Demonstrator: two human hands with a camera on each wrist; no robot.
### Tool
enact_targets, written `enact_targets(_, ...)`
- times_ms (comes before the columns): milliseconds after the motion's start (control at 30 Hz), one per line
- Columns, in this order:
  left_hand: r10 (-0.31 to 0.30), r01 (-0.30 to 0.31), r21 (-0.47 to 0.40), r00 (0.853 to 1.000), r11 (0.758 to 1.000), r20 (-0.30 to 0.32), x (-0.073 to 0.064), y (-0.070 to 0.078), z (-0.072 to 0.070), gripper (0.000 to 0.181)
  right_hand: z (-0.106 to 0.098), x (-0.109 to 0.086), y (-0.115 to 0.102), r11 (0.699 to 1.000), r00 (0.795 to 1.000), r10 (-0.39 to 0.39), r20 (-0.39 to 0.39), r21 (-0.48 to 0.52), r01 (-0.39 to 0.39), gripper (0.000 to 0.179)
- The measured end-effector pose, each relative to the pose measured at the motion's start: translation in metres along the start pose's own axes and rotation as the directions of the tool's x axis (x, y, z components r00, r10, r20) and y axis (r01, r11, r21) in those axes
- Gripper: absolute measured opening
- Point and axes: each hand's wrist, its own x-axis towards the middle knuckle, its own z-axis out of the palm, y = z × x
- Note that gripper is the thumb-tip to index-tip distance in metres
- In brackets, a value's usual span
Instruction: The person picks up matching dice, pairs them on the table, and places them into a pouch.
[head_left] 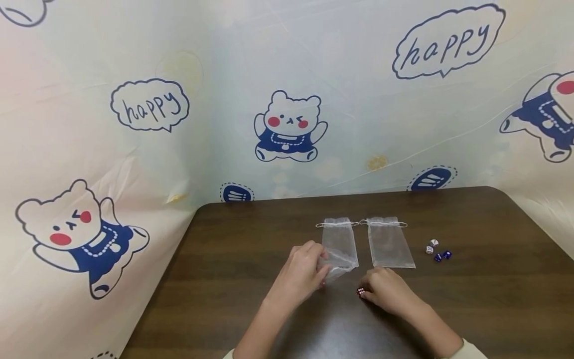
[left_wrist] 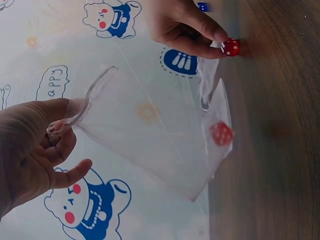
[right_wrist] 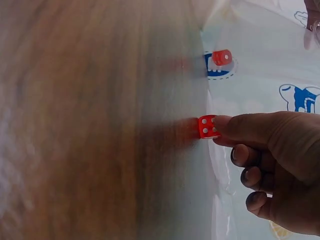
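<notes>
My left hand point(head_left: 305, 269) pinches the gathered top edge of a sheer white drawstring pouch point(left_wrist: 145, 135). The pouch hangs from the fingers, and through its mesh a red die point(left_wrist: 221, 133) shows near the bottom. To the right, my right hand point(head_left: 387, 289) pinches another red die point(right_wrist: 207, 126) with white dots between thumb and index finger, right at the tabletop. Its other fingers are curled in, as the right wrist view shows. This second die is outside the pouch, a short way right of it.
Two more sheer pouches, a left one point(head_left: 336, 234) and a right one point(head_left: 390, 244), lie flat beyond my hands on the dark wooden table point(head_left: 233, 259). Two white dice point(head_left: 434, 243) and two blue dice point(head_left: 447, 254) sit at right. A printed cloth point(head_left: 224, 99) hangs behind.
</notes>
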Motion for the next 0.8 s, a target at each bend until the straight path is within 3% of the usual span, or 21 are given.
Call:
enact_targets(533,0.021,-0.021,-0.005,1.0,1.0,-0.015,-0.0009,-0.0008,0.0024,0.016,0.0026,-0.003,-0.0008,0.999,0.999,0.03,-0.033,-0.015,-0.031,0.01)
enact_targets(800,0.015,-0.015,-0.012,1.0,1.0,-0.01,-0.0004,-0.0007,0.0035,0.016,-0.0023,-0.0051,-0.0012,0.996,0.993,0.094,-0.066,0.015,-0.094,0.006)
